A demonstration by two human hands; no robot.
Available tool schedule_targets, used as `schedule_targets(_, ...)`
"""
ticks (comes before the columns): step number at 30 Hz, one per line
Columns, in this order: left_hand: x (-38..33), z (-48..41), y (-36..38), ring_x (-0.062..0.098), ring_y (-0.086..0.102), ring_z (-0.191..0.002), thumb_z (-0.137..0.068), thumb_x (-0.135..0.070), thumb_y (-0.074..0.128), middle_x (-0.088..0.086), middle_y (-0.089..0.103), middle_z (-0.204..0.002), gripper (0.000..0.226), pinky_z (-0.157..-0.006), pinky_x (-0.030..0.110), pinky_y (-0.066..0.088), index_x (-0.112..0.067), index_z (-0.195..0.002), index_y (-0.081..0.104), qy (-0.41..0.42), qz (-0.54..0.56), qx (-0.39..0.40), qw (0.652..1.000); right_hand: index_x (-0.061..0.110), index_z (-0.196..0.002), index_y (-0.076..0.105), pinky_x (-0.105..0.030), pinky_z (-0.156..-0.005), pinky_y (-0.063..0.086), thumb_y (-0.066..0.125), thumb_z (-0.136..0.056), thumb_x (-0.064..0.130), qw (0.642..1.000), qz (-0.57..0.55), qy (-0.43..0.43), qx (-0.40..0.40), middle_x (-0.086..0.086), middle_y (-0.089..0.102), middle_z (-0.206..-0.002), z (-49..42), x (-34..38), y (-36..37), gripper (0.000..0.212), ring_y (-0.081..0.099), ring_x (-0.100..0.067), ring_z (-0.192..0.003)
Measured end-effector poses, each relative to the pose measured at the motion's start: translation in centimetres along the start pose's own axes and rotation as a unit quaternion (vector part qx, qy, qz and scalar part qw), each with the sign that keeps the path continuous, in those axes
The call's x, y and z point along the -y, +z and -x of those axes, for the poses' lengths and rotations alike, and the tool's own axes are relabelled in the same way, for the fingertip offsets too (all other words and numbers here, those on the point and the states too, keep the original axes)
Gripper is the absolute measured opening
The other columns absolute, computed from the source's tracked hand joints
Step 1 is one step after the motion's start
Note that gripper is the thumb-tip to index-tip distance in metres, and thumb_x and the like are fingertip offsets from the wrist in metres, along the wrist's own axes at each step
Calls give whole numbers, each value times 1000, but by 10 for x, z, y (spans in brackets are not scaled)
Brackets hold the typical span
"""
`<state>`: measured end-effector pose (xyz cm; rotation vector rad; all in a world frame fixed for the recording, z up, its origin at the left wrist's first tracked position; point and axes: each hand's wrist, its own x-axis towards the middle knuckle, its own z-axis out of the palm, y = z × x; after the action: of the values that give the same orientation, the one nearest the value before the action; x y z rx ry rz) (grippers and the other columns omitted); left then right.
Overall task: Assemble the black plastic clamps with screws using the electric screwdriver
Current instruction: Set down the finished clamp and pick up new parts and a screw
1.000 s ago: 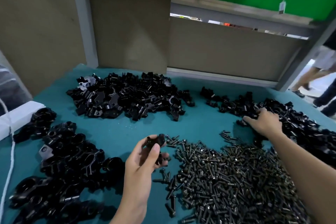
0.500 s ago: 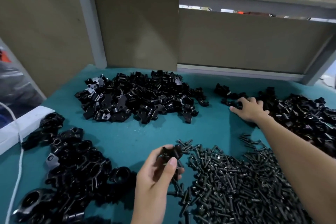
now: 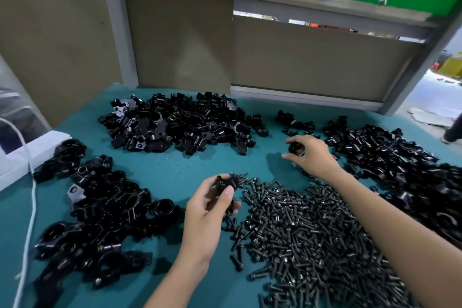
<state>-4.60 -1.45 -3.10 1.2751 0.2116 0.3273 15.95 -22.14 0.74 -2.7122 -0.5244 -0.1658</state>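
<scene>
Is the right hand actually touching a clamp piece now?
Touching. In the head view the right hand curls its fingers round a black clamp piece.

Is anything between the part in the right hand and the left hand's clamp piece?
Nothing visible: only teal mat lies between the small black part in the right hand and the clamp piece in the left hand.

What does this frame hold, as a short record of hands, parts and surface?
left hand: grips a clamp part at the near edge of the screws
right hand: pinches a small part beside the right pile
screws: loose heap, front centre-right
other clamp piles: back pile, left pile
surface: teal mat
extras: white cable at far left
</scene>
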Motion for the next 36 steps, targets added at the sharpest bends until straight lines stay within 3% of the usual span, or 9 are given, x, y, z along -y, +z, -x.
schedule_targets(2, 0, 0, 1, 21, 73, -86, -97, -15, 60, 0, 75, -98, 18, -74, 26, 59, -25, -109, 69, -9, -2, 10, 1000, 23, -121, 64, -27, -85, 47, 77, -83, 30, 992, -122, -8, -24, -1, 63, -123, 20, 19, -9, 41, 61, -10, -90)
schedule_targets(6, 0, 2, 1, 20, 72, -94, -96, -11, 61, 5, 75, -105, 18, -82, 29, 59, -18, -109, 70, -28, 5, 57, 998, 33, -120, 61, -33, -88, 56, 80, -80, 20, 960, -276, -54, -4, 8, 63, -116, 68, 67, -18, 46, 63, -7, -98)
schedule_targets(12, -3, 7, -1, 24, 70, -103, -90, -4, 64, 5, 75, -109, 24, -96, 39, 54, -17, -109, 73, -25, 15, 134, 991, 25, -122, 64, -26, -82, 57, 78, -76, 35, 929, -359, -89, 24, 5, 68, -114, 127, 114, -18, 49, 67, -13, -99)
schedule_targets(15, -3, 9, 0, 28, 70, -104, -89, -4, 67, 6, 75, -108, 26, -98, 43, 52, -21, -107, 74, -15, 13, 131, 991, 22, -118, 68, -23, -75, 56, 72, -88, 17, 903, -426, -41, 27, 5, 73, -109, 135, 118, -14, 31, 70, -10, -95)
schedule_targets(21, 0, 15, 1, 22, 72, -97, -88, -2, 68, 3, 76, -102, 30, -82, 25, 56, -29, -96, 77, -23, 25, 120, 992, 22, -118, 70, -16, -92, 48, 55, -98, 7, 947, -321, -13, 21, 11, 71, -110, 137, 118, -1, 29, 63, 2, -102)
schedule_targets(23, 0, 16, 2, 19, 72, -97, -88, -3, 68, 5, 76, -103, 26, -80, 23, 55, -23, -103, 75, -30, 30, 124, 991, 26, -110, 73, -7, -87, 44, 56, -97, 8, 956, -291, -22, 0, 18, 71, -102, 138, 119, 1, 28, 61, 8, -100)
schedule_targets(29, -3, 14, 1, 16, 71, -89, -87, -6, 66, 6, 75, -102, 24, -76, 22, 54, -10, -110, 70, -78, 111, 103, 985, 19, -91, 75, -8, -71, 46, 66, -93, 19, 957, -268, -36, -106, 17, 70, -81, 141, 119, 9, 9, 64, 4, -79)
schedule_targets(33, -2, 13, -1, 25, 63, -104, -91, -4, 62, 15, 70, -114, 24, -91, 36, 42, -5, -114, 67, -99, 145, 63, 982, 20, -115, 73, -5, -84, 46, 65, -93, 24, 957, -284, -52, -32, 21, 68, -104, 145, 123, 12, 23, 61, 14, -97)
schedule_targets(36, -3, 12, -2, 21, 61, -97, -91, -5, 61, 11, 69, -108, 22, -78, 26, 41, -6, -112, 67, -109, 166, 56, 978, 19, -125, 67, -6, -92, 44, 69, -90, 17, 956, -285, -67, -7, 15, 65, -117, 145, 124, 13, 35, 57, 8, -111)
